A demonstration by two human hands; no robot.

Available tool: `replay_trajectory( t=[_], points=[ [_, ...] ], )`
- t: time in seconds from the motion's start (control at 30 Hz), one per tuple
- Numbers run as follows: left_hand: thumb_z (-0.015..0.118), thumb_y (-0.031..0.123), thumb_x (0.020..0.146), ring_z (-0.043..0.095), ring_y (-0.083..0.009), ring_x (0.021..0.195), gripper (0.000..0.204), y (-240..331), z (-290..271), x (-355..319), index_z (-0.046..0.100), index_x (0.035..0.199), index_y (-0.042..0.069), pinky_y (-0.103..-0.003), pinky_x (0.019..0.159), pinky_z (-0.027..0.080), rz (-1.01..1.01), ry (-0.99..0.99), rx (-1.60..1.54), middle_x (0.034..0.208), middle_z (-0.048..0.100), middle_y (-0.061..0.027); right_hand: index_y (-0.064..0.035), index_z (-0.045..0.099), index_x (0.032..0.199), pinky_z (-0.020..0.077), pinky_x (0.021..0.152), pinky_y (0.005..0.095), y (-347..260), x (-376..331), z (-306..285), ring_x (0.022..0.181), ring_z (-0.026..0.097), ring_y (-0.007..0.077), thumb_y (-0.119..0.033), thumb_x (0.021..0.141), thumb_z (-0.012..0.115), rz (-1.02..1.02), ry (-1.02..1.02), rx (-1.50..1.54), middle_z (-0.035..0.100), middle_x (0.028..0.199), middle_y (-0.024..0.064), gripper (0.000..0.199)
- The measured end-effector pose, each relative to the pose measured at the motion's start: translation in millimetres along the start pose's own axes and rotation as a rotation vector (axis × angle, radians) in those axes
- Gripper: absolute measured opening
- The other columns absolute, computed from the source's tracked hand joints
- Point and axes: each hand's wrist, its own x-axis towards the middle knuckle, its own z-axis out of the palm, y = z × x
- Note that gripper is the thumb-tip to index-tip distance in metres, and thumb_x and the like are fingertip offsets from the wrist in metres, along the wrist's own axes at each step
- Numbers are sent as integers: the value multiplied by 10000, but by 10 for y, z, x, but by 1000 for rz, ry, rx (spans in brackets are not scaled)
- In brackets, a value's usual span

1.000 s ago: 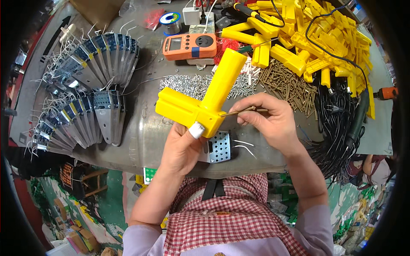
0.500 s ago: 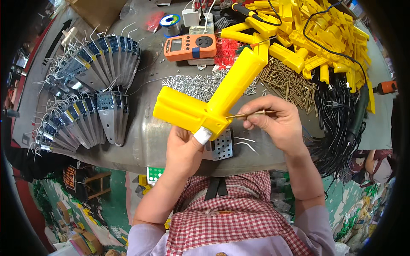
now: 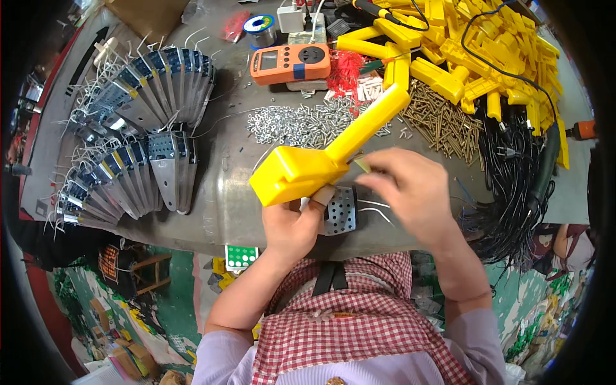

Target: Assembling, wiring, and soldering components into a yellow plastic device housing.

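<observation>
My left hand grips a yellow plastic housing from below. The housing has a blocky body and a long arm that slants up to the right. A white wrap covers part of my left thumb. Beside the joint of the two parts is my right hand, its finger and thumb smeared by motion. A dull yellow sliver shows at those fingertips, too blurred to name. Below the housing, partly hidden by my left hand, a perforated metal plate with white wires lies on the table.
Metal plates with wires stand in rows on the left. Small silver nuts and screws, brass screws, a yellow housing pile and black cables cover the middle and right. An orange meter and solder spool sit farther back.
The housing has tilted and shifted slightly right and down in my left hand. The brass screw that my right fingers pinched at its side no longer shows clearly; the right hand is blurred.
</observation>
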Motion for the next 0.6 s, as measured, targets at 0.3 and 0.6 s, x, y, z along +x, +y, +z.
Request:
replay_trajectory(
  t=[0.3, 0.6],
  points=[
    [650, 25, 831, 605, -203, 1033, 401, 191, -143, 70, 481, 1192, -16, -332, 902, 471, -230, -186, 67, 1125, 607, -107, -60, 613, 859, 483, 555, 324, -63, 176, -284, 698, 574, 209, -140, 678, 579, -487, -264, -604, 544, 788, 34, 201],
    [711, 106, 809, 579, -183, 1062, 569, 315, -87, 246, 423, 1291, 9, -331, 923, 467, -502, -300, -273, 1145, 596, -74, -68, 612, 1130, 438, 897, 438, -201, 94, -481, 947, 572, 308, -161, 688, 699, -311, -322, -648, 603, 1018, 99, 460]
  ],
)
